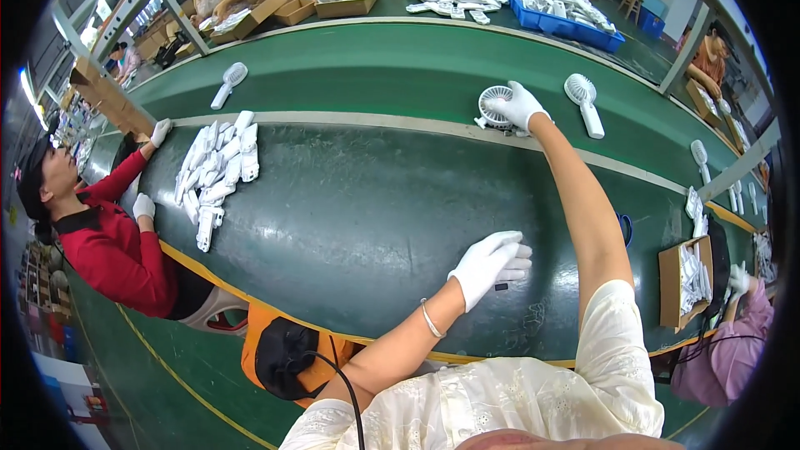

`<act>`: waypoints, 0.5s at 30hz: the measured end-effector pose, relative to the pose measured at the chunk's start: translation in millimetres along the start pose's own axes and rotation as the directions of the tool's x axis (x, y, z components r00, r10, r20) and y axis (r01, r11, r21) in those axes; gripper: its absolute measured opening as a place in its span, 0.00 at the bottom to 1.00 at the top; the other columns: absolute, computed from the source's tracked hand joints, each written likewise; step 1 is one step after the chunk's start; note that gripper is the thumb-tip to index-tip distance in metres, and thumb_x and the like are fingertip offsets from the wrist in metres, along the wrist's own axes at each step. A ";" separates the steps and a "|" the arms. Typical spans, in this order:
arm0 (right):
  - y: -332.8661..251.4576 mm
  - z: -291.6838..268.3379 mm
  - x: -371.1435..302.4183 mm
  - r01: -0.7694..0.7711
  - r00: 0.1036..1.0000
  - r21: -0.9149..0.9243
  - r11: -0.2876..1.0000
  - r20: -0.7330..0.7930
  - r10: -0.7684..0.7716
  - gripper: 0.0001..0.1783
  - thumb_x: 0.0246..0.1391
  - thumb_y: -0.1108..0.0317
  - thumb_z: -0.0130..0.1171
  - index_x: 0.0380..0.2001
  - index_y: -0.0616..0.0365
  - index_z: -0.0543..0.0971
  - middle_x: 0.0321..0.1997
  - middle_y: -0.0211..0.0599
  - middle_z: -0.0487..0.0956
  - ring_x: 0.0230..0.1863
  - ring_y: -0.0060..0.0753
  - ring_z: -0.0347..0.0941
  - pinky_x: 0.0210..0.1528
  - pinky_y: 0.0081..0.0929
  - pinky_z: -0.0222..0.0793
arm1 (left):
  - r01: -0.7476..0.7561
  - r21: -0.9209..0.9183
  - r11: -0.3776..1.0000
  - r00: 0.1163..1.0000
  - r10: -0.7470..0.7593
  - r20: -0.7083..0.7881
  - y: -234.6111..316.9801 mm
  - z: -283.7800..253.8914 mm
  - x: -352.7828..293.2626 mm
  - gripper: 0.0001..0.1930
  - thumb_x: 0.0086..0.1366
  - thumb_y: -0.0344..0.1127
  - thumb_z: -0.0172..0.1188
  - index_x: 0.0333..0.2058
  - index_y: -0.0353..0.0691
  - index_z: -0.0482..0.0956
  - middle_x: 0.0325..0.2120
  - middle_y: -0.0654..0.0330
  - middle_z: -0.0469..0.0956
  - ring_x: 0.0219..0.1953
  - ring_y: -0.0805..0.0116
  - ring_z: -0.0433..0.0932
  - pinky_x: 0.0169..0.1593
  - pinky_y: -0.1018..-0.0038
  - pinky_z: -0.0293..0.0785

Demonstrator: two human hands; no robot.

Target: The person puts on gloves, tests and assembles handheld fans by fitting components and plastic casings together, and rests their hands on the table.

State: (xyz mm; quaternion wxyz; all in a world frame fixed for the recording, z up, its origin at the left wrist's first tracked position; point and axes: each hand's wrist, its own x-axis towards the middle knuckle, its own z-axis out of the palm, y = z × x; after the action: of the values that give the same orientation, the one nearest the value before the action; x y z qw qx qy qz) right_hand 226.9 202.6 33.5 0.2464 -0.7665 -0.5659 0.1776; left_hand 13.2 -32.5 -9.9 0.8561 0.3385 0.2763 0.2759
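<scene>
My right hand [518,105], in a white glove, reaches far out and grips a small white handheld fan [494,108] lying at the edge of the green conveyor belt [400,67]. My left hand [490,265], also gloved, rests flat with fingers together on the dark worktable [350,217], beside a small dark part [501,287]. It holds nothing.
Two more white fans [583,100] [228,83] lie on the belt. A pile of white fan handles [217,171] lies at the left near a person in red [108,233]. A cardboard box of parts [685,279] stands at the right. A blue bin [567,12] sits beyond the belt.
</scene>
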 end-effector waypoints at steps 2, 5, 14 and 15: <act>-14.8 -26.9 -22.4 -0.123 0.962 0.149 0.981 0.262 0.080 0.41 0.48 0.45 0.69 0.59 0.60 0.74 0.49 0.41 0.83 0.43 0.29 0.80 0.34 0.28 0.79 | -0.005 0.008 1.000 1.000 0.005 -0.009 4.5 2.9 -1.0 0.23 0.75 0.36 0.49 0.63 0.29 0.63 0.55 0.43 0.73 0.54 0.53 0.77 0.57 0.63 0.77; 17.4 -41.3 -40.1 -0.001 0.980 0.385 0.923 0.183 -0.076 0.30 0.51 0.53 0.69 0.51 0.62 0.79 0.42 0.36 0.84 0.40 0.26 0.80 0.38 0.26 0.78 | -0.168 0.170 0.971 0.985 0.172 -0.009 1.3 6.1 5.3 0.30 0.70 0.34 0.57 0.66 0.32 0.58 0.60 0.44 0.68 0.58 0.53 0.74 0.59 0.64 0.75; 49.2 -49.0 -235.3 -0.133 0.985 0.980 0.145 0.148 -0.093 0.21 0.64 0.60 0.56 0.55 0.61 0.73 0.50 0.40 0.81 0.48 0.37 0.81 0.49 0.39 0.80 | -0.257 0.948 0.187 0.678 0.734 0.039 -0.8 13.8 0.9 0.48 0.53 0.37 0.71 0.69 0.38 0.52 0.67 0.41 0.53 0.69 0.43 0.55 0.70 0.59 0.56; 42.2 -42.6 -258.1 -0.185 0.974 0.982 0.037 0.189 -0.129 0.23 0.63 0.58 0.57 0.56 0.60 0.72 0.52 0.39 0.80 0.51 0.37 0.79 0.52 0.38 0.79 | -0.336 0.912 0.237 0.689 0.722 0.067 -6.1 10.8 3.3 0.46 0.54 0.36 0.70 0.68 0.38 0.54 0.66 0.43 0.55 0.69 0.45 0.56 0.70 0.60 0.57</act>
State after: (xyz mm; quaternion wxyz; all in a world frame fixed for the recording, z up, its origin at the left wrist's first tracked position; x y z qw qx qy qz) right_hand 206.8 -61.5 42.2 0.6392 -0.3652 -0.2919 0.6106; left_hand 24.3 -38.7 -8.7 0.3327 0.7401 0.3961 0.4298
